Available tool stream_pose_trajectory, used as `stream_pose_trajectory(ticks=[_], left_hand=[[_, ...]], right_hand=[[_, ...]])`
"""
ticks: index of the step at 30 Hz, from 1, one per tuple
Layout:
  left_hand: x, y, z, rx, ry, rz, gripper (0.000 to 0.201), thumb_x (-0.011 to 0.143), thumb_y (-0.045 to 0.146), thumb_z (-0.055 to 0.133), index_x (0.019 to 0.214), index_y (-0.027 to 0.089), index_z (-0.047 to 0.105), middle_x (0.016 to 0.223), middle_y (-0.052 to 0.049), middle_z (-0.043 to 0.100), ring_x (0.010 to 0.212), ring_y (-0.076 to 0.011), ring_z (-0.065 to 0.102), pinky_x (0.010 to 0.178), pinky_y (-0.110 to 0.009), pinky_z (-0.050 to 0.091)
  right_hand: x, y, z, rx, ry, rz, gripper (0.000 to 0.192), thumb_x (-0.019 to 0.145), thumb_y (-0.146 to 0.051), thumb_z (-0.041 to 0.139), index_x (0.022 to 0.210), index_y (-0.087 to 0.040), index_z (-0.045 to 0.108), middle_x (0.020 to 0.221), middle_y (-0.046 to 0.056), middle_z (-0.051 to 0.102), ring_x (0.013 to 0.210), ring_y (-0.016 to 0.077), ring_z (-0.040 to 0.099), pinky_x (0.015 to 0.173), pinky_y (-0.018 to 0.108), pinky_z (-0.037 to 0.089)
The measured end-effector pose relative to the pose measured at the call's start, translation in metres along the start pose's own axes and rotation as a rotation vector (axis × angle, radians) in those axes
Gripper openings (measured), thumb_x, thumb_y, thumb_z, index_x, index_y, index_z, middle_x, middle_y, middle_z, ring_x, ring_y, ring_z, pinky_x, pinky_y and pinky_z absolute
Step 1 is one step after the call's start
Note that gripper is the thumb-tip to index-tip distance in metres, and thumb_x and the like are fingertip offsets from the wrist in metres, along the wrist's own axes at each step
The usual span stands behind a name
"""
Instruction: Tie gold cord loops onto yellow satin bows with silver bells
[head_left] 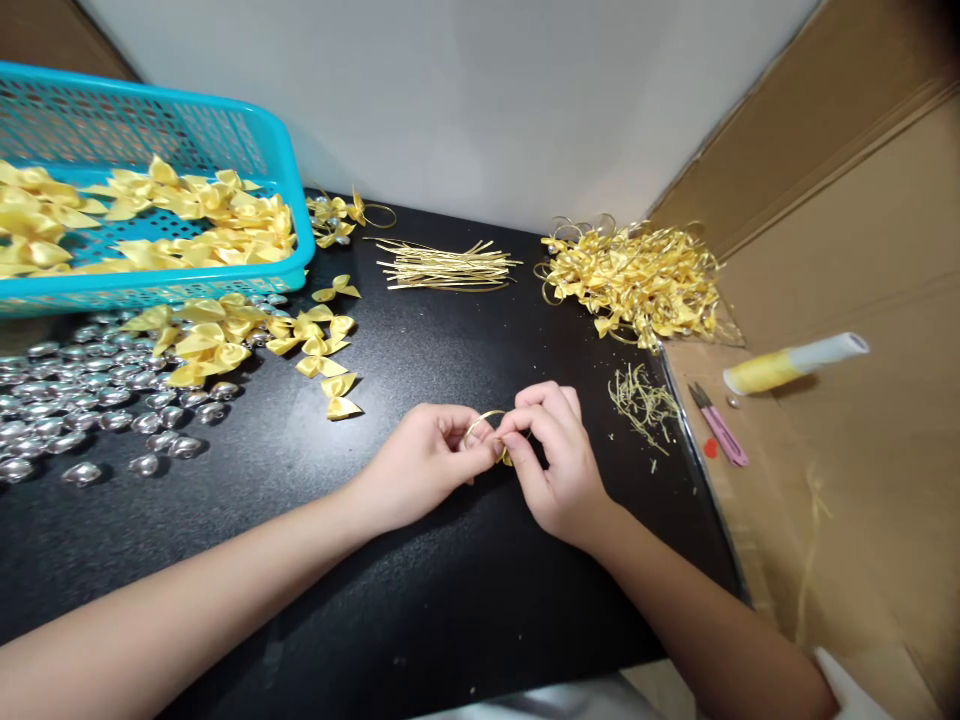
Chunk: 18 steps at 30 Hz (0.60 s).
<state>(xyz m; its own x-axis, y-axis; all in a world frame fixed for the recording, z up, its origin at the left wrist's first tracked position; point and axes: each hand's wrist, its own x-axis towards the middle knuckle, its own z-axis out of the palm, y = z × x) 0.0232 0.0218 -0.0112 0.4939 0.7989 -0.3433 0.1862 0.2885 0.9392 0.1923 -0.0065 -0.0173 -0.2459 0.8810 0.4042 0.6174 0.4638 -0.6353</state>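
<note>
Both hands (pixel 420 465) (pixel 559 460) pinched one gold cord loop (pixel 484 420) in a closed grip; beyond it lay finished bow-and-loop pieces (pixel 637 275), with loose yellow satin bows (pixel 225 335) left of it.

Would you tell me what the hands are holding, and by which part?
Both hands, left hand and right hand, pinch a small gold cord loop at its lower ends, where a yellow bit shows.

Open black worktop (pixel 420 600) near the body and just left of the left hand (pixel 420 465). Blocked farther left by silver beads (pixel 82 400), yellow bows (pixel 225 340) and the blue basket (pixel 150 285). Hemmed on the right by cardboard (pixel 862 480); gold strips (pixel 442 267) and finished pile (pixel 637 280) behind.
</note>
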Motion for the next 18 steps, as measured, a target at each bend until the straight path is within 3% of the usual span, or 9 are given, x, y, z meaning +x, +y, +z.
stream_pose_trajectory(ticks=[5, 10, 18], left_hand=[[0.001, -0.001, 0.000, -0.018, 0.007, -0.017, 0.023, 0.077, 0.036, 0.063, 0.068, 0.015, 0.061, 0.053, 0.005, 0.049, 0.048, -0.0073, 0.042, 0.045, -0.017, 0.033], [0.000, -0.001, -0.001, 0.009, 0.023, -0.009, 0.027, 0.077, 0.037, 0.062, 0.064, 0.014, 0.058, 0.052, 0.006, 0.047, 0.048, -0.0066, 0.040, 0.045, -0.017, 0.031], [0.000, 0.000, -0.003, -0.014, -0.032, -0.038, 0.036, 0.076, 0.047, 0.068, 0.066, 0.014, 0.058, 0.053, 0.005, 0.047, 0.048, -0.0065, 0.039, 0.045, -0.017, 0.030]], right_hand=[[0.005, 0.001, -0.011, 0.006, 0.046, 0.008, 0.014, 0.091, -0.017, 0.053, 0.088, -0.021, 0.065, 0.086, 0.003, 0.054, 0.086, 0.0171, 0.050, 0.080, 0.035, 0.040], [0.006, 0.004, -0.014, -0.096, -0.047, -0.051, 0.006, 0.086, -0.021, 0.065, 0.085, -0.024, 0.070, 0.083, 0.001, 0.058, 0.086, 0.0178, 0.051, 0.080, 0.037, 0.036], [0.004, 0.004, -0.009, -0.161, -0.020, -0.112, 0.012, 0.088, -0.019, 0.059, 0.078, -0.021, 0.065, 0.081, 0.002, 0.057, 0.083, 0.0179, 0.049, 0.077, 0.037, 0.034]])
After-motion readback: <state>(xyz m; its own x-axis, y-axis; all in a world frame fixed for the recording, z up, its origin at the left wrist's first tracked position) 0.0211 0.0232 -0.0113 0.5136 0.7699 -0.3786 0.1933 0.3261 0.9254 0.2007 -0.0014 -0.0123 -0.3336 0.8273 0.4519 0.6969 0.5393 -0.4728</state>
